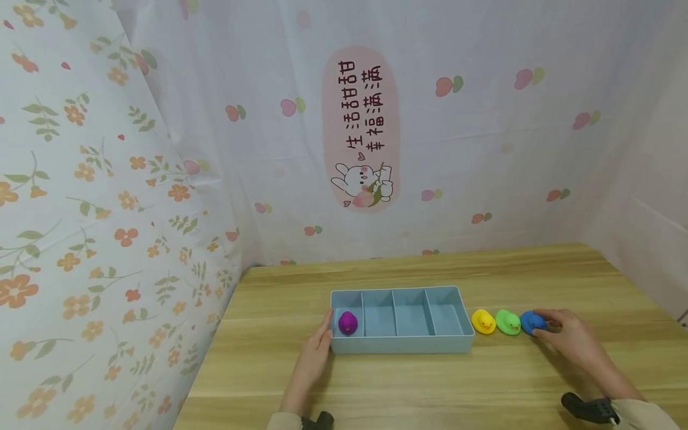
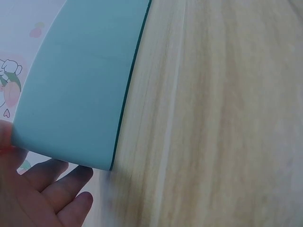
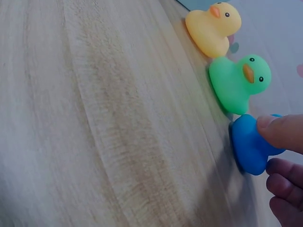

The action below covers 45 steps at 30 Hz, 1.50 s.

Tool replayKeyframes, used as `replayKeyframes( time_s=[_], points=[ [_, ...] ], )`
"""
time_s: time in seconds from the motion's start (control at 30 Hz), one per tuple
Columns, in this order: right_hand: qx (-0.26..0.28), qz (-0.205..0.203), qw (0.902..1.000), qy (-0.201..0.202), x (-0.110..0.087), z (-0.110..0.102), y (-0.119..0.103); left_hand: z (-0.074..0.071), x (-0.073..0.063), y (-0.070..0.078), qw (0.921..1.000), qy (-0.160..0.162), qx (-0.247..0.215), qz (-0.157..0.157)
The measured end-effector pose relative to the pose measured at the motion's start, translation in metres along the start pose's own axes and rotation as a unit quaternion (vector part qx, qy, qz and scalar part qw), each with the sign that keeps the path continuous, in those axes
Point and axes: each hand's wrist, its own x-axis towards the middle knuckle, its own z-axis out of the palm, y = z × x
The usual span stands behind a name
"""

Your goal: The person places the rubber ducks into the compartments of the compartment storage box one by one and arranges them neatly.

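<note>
A pale blue tray (image 1: 400,344) with a row of compartments lies lengthwise on the table. Inside its leftmost compartment sits a purple rubber duck (image 1: 347,323). My left hand (image 1: 313,352) rests against the tray's left end; in the left wrist view its fingers (image 2: 64,189) touch the end wall, below the rim. To the right of the tray, my right hand (image 1: 572,337) pinches a blue rubber duck (image 3: 251,144), the thumb across its head and the other fingers behind. Beside it, a green rubber duck (image 1: 507,322) and a yellow rubber duck (image 1: 484,321) stand in line.
The yellow duck stands close to the tray's right end. Behind the wooden table (image 1: 403,388) hangs a white printed cloth (image 1: 269,137), and a flowered cloth (image 1: 107,239) covers the left side. Dark wrist mounts (image 1: 588,409) sit at both sleeves.
</note>
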Motion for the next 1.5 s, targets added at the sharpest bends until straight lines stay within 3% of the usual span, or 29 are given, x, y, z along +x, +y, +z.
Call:
replayKeyframes(
  time_s=[0.67,1.1,1.5],
  points=[
    [-0.005,-0.013,0.9993,0.033,0.002,0.006,0.01,0.001,0.003,-0.001,0.9999,0.006,0.006,0.007],
    [0.01,0.007,0.9998,0.013,-0.002,0.01,0.013,0.002,0.003,-0.006,0.9997,-0.003,-0.005,0.023],
    [0.006,0.003,0.9995,0.032,-0.004,0.009,0.009,0.002,0.003,-0.007,0.9997,0.0,-0.005,0.025]
  ],
)
